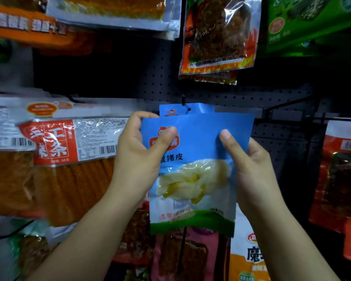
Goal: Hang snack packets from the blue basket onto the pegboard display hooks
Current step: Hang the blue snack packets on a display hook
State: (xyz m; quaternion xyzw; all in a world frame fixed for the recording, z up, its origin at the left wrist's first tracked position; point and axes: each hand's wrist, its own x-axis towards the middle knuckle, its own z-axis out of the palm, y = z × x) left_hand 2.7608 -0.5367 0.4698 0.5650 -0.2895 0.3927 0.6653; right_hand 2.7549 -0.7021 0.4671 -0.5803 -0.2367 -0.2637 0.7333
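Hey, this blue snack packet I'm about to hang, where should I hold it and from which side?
Hold the blue snack packet by its flat top corners, one from each side, as the left hand and right hand do now. That leaves the top middle free for the hook, and the bulgy filled middle probably grips worse.
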